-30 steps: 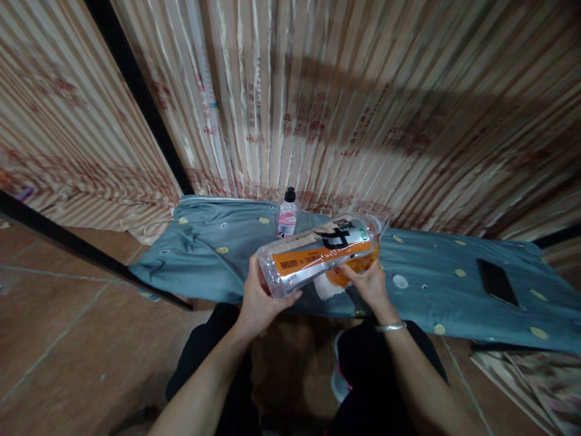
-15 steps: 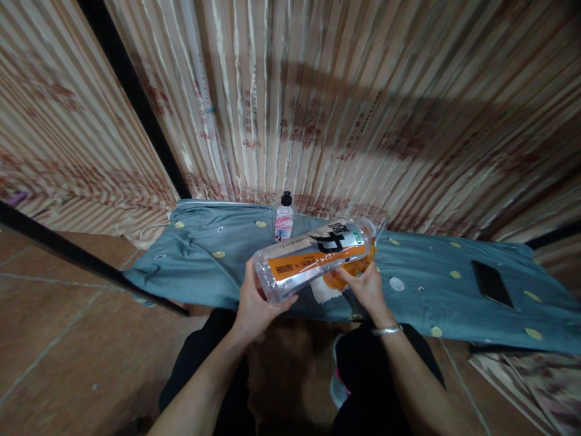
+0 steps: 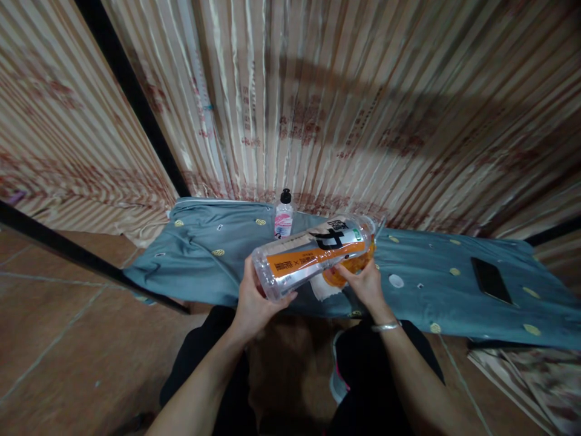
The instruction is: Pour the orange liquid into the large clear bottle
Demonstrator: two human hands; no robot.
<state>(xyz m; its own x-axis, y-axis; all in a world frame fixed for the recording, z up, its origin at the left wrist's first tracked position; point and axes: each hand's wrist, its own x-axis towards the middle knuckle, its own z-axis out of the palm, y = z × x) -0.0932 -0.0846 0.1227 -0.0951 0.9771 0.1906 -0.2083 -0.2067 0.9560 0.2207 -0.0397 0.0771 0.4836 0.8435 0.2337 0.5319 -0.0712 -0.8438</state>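
Observation:
A large clear plastic bottle (image 3: 313,254) with an orange and black label lies tilted on its side above a cloth-covered surface. My left hand (image 3: 256,297) is wrapped round its base end. My right hand (image 3: 365,284) pinches at the label's lower edge near the neck end, where an orange piece of label (image 3: 340,274) hangs below the bottle. A silver bangle (image 3: 385,327) sits on my right wrist. A white scrap (image 3: 323,289) lies on the cloth under the bottle.
The grey-blue patterned cloth (image 3: 209,254) covers a low surface against a striped curtain. On it stand a small bottle with a black cap (image 3: 284,217), a white cap (image 3: 396,281) and a dark phone (image 3: 491,280). A black bar (image 3: 82,254) crosses the tiled floor at left.
The view has shifted slightly. The bottle and both hands stay in nearly the same pose, with the bottle raised a little.

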